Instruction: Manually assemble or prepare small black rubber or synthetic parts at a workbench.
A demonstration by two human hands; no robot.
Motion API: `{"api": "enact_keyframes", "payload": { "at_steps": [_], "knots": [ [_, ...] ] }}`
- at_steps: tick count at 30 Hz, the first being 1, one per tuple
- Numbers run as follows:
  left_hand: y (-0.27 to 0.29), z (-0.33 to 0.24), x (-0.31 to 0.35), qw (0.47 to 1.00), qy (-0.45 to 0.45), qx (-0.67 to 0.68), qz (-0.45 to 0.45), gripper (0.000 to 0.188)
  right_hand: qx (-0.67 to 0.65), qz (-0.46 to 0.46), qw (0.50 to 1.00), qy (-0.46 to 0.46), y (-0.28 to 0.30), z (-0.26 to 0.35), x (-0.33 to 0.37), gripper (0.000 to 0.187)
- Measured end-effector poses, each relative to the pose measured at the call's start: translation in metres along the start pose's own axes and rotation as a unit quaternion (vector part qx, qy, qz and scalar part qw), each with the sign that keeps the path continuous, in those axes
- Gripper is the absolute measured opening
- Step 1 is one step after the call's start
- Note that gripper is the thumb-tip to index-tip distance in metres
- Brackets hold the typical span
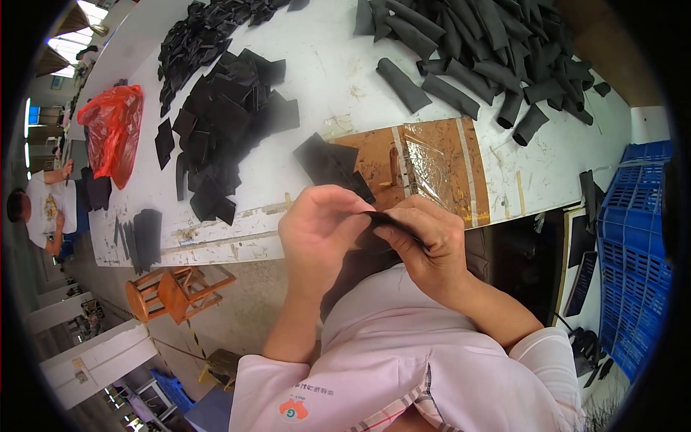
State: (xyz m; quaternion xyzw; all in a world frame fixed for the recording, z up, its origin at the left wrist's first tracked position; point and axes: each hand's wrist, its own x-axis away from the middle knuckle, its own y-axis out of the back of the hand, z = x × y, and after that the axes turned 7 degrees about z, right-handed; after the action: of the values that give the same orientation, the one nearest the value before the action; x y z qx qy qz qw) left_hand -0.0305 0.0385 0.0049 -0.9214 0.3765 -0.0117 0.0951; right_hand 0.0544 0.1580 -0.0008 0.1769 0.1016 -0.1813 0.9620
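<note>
In front of my chest, at the table's near edge, both hands meet over a thin black piece (394, 220) of sheet material. My left hand (317, 229) pinches its left end between thumb and fingers. On the other side, my right hand (430, 241) is closed around the piece, with the thumb pressed along it. The fingers cover much of its shape. Just beyond my hands, a few flat black pieces (324, 162) lie partly on a brown cardboard sheet (446, 162) with clear tape across it.
The white table (324, 79) bears a heap of flat black pieces (230, 108) at left and curled black pieces (482, 43) at far right. A red plastic bag (115, 129) sits far left. Blue crates (633, 245) stand right, a wooden stool (176, 291) lower left, another person (50, 205) beyond.
</note>
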Motion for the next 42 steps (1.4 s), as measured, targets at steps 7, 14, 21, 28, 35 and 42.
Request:
{"api": "enact_keyframes", "payload": {
  "at_steps": [7,14,21,28,35,42],
  "knots": [
    [-0.028,-0.006,0.02,0.989,0.053,-0.006,-0.14,0.018,0.147,-0.012,0.989,0.002,0.009,-0.008,0.003,0.022],
    [-0.032,-0.009,0.019,0.988,0.135,0.027,-0.076,0.015,0.249,-0.039,0.964,0.079,0.009,-0.016,0.003,0.022],
    [-0.025,-0.001,0.013,0.983,0.112,-0.067,-0.13,0.006,0.025,0.05,0.997,-0.044,0.021,0.005,-0.001,0.02],
    [-0.032,0.011,0.015,0.948,-0.002,-0.306,-0.088,0.008,0.11,0.017,0.991,0.081,0.012,-0.009,-0.002,0.017],
    [-0.023,0.007,0.006,0.973,0.118,-0.073,-0.182,0.018,0.2,-0.011,0.978,0.061,-0.001,-0.03,-0.007,0.012],
    [-0.006,0.008,0.007,0.978,0.109,0.173,-0.031,0.031,-0.413,0.079,0.886,-0.197,0.001,-0.024,-0.004,0.008]
  ]
}}
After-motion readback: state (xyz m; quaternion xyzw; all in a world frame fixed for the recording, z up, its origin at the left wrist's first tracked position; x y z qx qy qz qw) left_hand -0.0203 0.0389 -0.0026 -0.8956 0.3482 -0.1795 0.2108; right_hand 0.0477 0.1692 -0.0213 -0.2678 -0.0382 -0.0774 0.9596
